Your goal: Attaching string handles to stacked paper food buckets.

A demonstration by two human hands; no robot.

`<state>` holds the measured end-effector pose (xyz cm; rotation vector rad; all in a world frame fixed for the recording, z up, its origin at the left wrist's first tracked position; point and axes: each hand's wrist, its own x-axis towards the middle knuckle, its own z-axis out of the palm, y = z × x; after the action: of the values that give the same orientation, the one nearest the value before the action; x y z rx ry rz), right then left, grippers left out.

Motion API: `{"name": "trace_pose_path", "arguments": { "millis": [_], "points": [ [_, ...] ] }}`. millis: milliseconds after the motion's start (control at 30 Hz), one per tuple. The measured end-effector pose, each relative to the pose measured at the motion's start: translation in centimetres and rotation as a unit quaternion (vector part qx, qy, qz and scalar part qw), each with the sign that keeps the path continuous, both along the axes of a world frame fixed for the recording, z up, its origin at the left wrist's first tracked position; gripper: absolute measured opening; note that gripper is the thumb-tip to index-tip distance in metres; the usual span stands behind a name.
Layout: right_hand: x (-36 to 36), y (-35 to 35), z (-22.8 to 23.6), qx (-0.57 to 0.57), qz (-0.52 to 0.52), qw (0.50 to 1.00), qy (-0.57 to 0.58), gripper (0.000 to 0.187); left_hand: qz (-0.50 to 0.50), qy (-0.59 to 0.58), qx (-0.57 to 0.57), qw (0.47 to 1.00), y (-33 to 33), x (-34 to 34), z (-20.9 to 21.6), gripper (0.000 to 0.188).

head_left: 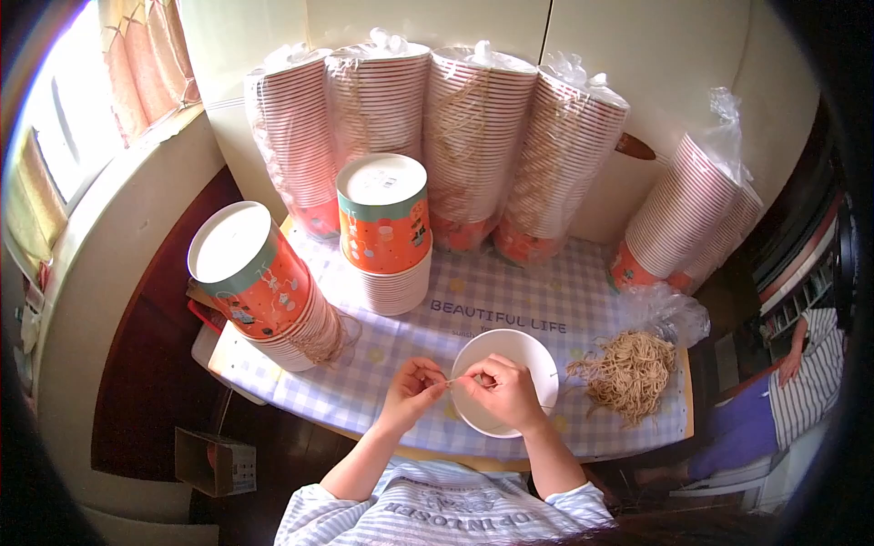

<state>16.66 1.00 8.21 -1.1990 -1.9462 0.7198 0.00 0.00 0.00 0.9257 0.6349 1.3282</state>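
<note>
My left hand (416, 395) and my right hand (500, 389) meet fingertip to fingertip, both pinched closed on a thin cord (450, 383), mostly hidden by the fingers. Below my right hand stands a white paper bucket (537, 353), its open mouth facing up. Short thin bits show near its right rim. Just right of the bucket lies a loose heap of beige cords (630, 375).
Upside-down stacks of orange and green paper buckets stand left (259, 282) and centre (385, 227); cords hang by the left one. Bagged bucket stacks (478, 136) line the back of the checked tablecloth (473, 291). A crumpled plastic bag (669, 314) lies right. Another person (774, 409) sits at far right.
</note>
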Motion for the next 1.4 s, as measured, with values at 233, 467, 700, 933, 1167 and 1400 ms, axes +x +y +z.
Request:
{"name": "trace_pose_path", "arguments": {
  "millis": [233,467,700,933,1167,1400],
  "points": [
    [0.2,0.0,0.0,0.071,-0.053,0.983,-0.16,0.009,-0.004,-0.047,-0.007,0.999,0.3,0.2,-0.2,0.031],
    [-0.3,0.0,-0.3,0.104,0.015,0.992,-0.073,0.01,-0.008,-0.034,0.008,0.999,0.2,0.2,0.0,0.03],
    [-0.5,-0.2,0.0,0.121,0.048,0.989,-0.074,0.011,-0.008,-0.025,-0.002,1.0,0.0,-0.1,0.2,0.03],
    [-0.5,-0.1,-0.3,0.14,0.053,0.985,-0.086,0.007,-0.016,-0.02,-0.001,1.0,0.1,-0.2,0.1,0.029],
    [-0.5,0.0,-0.6,0.121,0.037,0.989,-0.08,0.007,-0.02,0.076,0.04,0.996,0.1,-0.3,-0.1,0.022],
    [-0.6,0.1,-0.7,0.079,0.034,0.994,-0.072,0.008,0.073,0.25,0.103,0.96,-0.4,0.0,0.7,0.009]
  ]
}}
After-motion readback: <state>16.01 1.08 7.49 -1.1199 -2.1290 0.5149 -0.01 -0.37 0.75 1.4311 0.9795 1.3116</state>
